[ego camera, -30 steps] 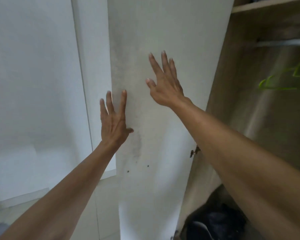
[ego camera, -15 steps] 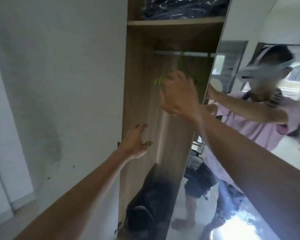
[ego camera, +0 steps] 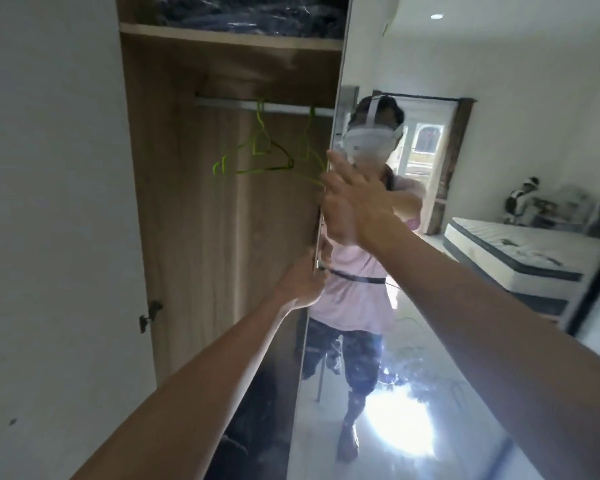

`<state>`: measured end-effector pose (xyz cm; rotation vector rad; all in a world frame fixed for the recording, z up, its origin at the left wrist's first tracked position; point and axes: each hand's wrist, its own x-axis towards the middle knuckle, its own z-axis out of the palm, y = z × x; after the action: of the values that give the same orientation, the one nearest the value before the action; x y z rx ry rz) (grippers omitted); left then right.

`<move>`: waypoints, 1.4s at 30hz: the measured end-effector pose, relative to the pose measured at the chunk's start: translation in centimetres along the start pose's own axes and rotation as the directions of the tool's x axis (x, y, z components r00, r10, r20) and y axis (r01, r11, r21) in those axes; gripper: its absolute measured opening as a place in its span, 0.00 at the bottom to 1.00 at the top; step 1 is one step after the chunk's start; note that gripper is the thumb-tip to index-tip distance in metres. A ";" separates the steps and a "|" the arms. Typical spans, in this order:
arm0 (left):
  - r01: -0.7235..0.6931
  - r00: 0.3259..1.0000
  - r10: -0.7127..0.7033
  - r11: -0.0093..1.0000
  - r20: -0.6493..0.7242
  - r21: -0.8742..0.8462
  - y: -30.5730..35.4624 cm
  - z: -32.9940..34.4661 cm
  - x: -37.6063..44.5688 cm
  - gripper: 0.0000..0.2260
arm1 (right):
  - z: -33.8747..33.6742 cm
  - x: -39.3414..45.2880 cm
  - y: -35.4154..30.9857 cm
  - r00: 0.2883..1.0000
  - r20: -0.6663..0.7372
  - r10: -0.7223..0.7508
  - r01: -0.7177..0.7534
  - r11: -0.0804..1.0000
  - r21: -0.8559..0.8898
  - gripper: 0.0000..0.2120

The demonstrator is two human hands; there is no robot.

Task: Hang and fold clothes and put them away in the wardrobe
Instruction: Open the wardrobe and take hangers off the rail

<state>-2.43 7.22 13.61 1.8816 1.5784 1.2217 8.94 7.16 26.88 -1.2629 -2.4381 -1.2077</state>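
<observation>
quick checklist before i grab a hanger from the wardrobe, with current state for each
1. Wardrobe open: mirrored door slid aside, ok.
2. Hangers on the rail: two green hangers, ok.
3. Right hand free: fingers straight by the door edge, holds nothing, ok.
4. Left hand free: grips the door edge, not ok.
5. Garment ready to hang: none in view, cannot tell.
6. Space under the rail: dark pile at the bottom, upper part open, ok.
</observation>
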 end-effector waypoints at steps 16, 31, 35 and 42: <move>0.066 0.666 0.292 0.894 0.687 -0.443 1.8 -4.7 -4.9 0.25 | -11.6 -3.8 -3.1 0.911 -0.357 0.206 -0.318 0.902 -0.292 0.07; -0.501 0.406 0.739 0.672 0.537 -0.545 14.6 7.6 -15.4 0.71 | -21.7 -18.8 0.8 0.719 -0.078 0.691 -0.616 0.581 -0.533 0.17; -0.548 0.431 0.744 0.665 0.510 -0.507 18.2 9.9 -19.2 0.69 | -22.4 -23.5 3.2 0.678 -0.097 0.729 -0.619 0.494 -0.611 0.22; -0.474 0.531 0.668 0.744 0.522 -0.471 22.9 13.8 -22.7 0.70 | -23.2 -29.8 6.3 0.635 -0.046 0.772 -0.556 0.414 -0.721 0.29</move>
<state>22.59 -17.31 15.26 2.3536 0.3560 0.7403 27.48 -25.87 32.58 -2.4658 -1.1948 -1.7449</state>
